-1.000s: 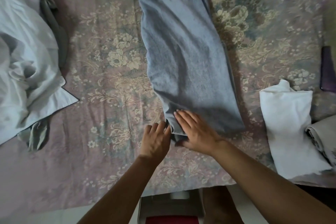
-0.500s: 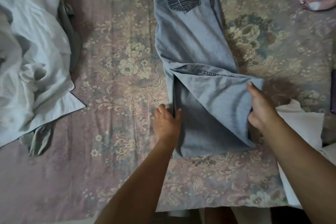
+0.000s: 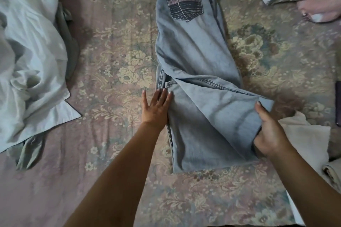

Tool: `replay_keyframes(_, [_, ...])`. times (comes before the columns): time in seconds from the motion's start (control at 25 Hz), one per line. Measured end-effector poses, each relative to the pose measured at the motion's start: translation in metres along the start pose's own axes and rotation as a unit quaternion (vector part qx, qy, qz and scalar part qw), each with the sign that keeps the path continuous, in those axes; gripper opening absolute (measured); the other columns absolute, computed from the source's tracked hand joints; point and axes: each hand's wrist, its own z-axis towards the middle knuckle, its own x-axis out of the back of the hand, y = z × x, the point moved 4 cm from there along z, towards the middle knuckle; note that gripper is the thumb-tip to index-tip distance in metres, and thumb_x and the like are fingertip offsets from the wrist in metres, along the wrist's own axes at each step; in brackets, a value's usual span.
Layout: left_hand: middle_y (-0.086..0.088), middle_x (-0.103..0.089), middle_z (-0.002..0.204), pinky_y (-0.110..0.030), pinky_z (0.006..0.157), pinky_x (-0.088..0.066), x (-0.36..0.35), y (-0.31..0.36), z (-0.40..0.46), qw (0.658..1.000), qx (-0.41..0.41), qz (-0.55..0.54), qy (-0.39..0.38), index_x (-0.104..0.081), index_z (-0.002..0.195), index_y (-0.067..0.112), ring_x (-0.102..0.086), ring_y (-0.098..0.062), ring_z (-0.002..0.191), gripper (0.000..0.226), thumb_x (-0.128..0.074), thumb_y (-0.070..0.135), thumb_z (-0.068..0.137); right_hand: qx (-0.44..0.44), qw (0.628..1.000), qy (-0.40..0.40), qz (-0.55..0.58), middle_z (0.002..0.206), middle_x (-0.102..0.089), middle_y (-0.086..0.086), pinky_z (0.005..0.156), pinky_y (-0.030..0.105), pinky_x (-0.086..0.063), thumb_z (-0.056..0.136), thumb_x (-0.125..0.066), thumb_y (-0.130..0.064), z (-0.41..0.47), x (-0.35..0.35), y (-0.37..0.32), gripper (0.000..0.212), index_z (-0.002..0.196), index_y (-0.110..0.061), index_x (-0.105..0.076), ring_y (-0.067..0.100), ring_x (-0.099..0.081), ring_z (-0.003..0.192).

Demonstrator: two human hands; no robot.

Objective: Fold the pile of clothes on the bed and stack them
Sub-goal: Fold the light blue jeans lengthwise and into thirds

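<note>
Jeans (image 3: pixel 191 49): pale blue denim lying lengthwise on the bed (image 3: pixel 114 61), running away from both hands; embroidered back pocket (image 3: pixel 183 3) at the far end, leg end turned up over the leg between the hands.
Left hand (image 3: pixel 156 106): fingers straight and spread, flat at the left edge of the jeans, probably pinning the fold so it cannot slide.
Right hand (image 3: pixel 270 131): grips the hemmed edge of the folded leg, thumb on top, likely to drag it square.
Fabric: thick, stiff denim with stitched seams; holds a soft crease.
Unfolded pile (image 3: pixel 27 51): rumpled white cloth well left of the left hand.
Folded white item (image 3: pixel 304 134): just right of the right hand.
Bedspread: faded floral weave.
</note>
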Motion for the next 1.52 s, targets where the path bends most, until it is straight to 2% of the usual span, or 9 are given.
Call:
replay_keyframes(0.2, [-0.004, 0.02, 0.157, -0.049, 0.113, 0.021, 0.0, 0.007, -0.009, 0.995, -0.084, 0.023, 0.058, 0.015, 0.149, 0.019, 0.018, -0.021, 0.145, 0.061, -0.016, 0.042, 0.101, 0.011, 1.0, -0.008, 0.025, 0.124, -0.064, 0.004, 0.079, 0.03, -0.057, 0.095, -0.048, -0.037, -0.006, 0.001, 0.011, 0.044, 0.132, -0.015, -0.054, 0.017, -0.063, 0.111])
replay_keyframes(0.4, [0.005, 0.017, 0.158, -0.051, 0.112, 0.018, -0.024, -0.007, -0.003, 0.996, -0.054, -0.066, -0.028, 0.008, 0.151, 0.031, 0.018, -0.016, 0.145, 0.073, -0.025, 0.063, 0.093, 0.035, 0.999, -0.004, 0.021, 0.121, -0.066, 0.002, 0.078, 0.029, -0.057, 0.093, -0.05, -0.041, -0.001, 0.009, 0.011, 0.045, 0.131, -0.017, -0.054, 0.016, -0.063, 0.11])
replay_keyframes(0.52, [0.002, 0.001, 0.16, -0.049, 0.115, 0.015, -0.005, 0.0, -0.018, 0.982, -0.045, -0.177, 0.038, -0.011, 0.152, 0.024, 0.004, -0.013, 0.147, 0.068, -0.02, 0.059, 0.094, 0.104, 0.983, 0.014, -0.153, 0.108, -0.07, -0.006, 0.091, 0.033, -0.049, 0.087, -0.062, -0.043, -0.019, 0.01, 0.017, 0.035, 0.112, -0.019, -0.065, 0.007, -0.064, 0.104])
replay_keyframes(0.64, [-0.004, -0.02, 0.157, -0.039, 0.118, 0.003, 0.012, -0.001, -0.066, 0.922, -0.002, -0.345, 0.177, -0.026, 0.149, 0.017, -0.01, -0.014, 0.146, 0.068, -0.018, 0.052, 0.092, 0.244, 0.887, -0.055, -0.389, 0.093, -0.071, -0.01, 0.084, 0.026, -0.047, 0.092, -0.061, -0.023, -0.059, -0.017, 0.05, 0.011, 0.098, -0.019, -0.07, -0.007, -0.059, 0.089])
replay_keyframes(0.8, [-0.012, -0.018, 0.156, -0.048, 0.117, -0.009, -0.012, 0.021, -0.121, 0.935, -0.129, -0.213, 0.253, -0.018, 0.149, 0.011, -0.013, -0.025, 0.146, 0.066, -0.023, 0.051, 0.098, 0.413, 0.568, -0.165, -0.693, 0.139, -0.051, 0.007, 0.104, 0.038, -0.041, 0.088, -0.042, -0.035, -0.073, -0.026, 0.152, 0.057, 0.142, -0.018, -0.038, 0.021, -0.042, 0.129])
replay_keyframes(1.0, [-0.015, -0.038, 0.148, -0.047, 0.113, -0.018, -0.069, 0.052, -0.133, 0.934, -0.311, -0.025, 0.173, -0.039, 0.143, 0.006, -0.031, -0.028, 0.14, 0.082, -0.042, 0.063, 0.084, 0.396, 0.416, -0.153, -0.804, 0.147, -0.04, 0.009, 0.108, 0.053, -0.019, 0.086, -0.035, -0.046, -0.056, 0.012, 0.163, 0.06, 0.141, -0.021, -0.034, 0.026, -0.029, 0.137])
replay_keyframes(1.12, [-0.022, -0.048, 0.139, -0.048, 0.115, -0.015, -0.078, 0.067, -0.124, 0.953, -0.253, -0.01, 0.165, -0.036, 0.137, 0.001, -0.045, -0.035, 0.13, 0.071, -0.045, 0.045, 0.084, 0.36, 0.377, -0.102, -0.847, 0.147, -0.042, 0.011, 0.107, 0.055, -0.024, 0.082, -0.036, -0.052, -0.035, 0.048, 0.126, 0.069, 0.143, -0.02, -0.032, 0.027, -0.03, 0.137])
replay_keyframes(1.24, [-0.025, -0.055, 0.129, -0.05, 0.108, -0.035, -0.073, 0.08, -0.125, 0.939, -0.235, -0.076, 0.238, -0.04, 0.132, -0.003, -0.053, -0.038, 0.121, 0.039, -0.029, 0.01, 0.096, 0.388, 0.357, -0.12, -0.841, 0.145, -0.045, 0.008, 0.106, 0.048, -0.028, 0.087, -0.037, -0.047, -0.017, 0.065, 0.107, 0.06, 0.142, -0.023, -0.034, 0.026, -0.039, 0.135])
replay_keyframes(1.52, [-0.016, -0.07, 0.108, -0.039, 0.083, -0.055, -0.038, 0.074, -0.119, 0.927, -0.197, -0.185, 0.259, -0.066, 0.113, -0.001, -0.069, -0.027, 0.096, 0.041, -0.043, 0.019, 0.086, 0.486, 0.365, -0.131, -0.783, 0.14, -0.05, 0.01, 0.105, 0.046, -0.03, 0.102, -0.023, -0.029, -0.013, 0.064, 0.098, 0.041, 0.139, -0.021, -0.038, 0.028, -0.05, 0.127])
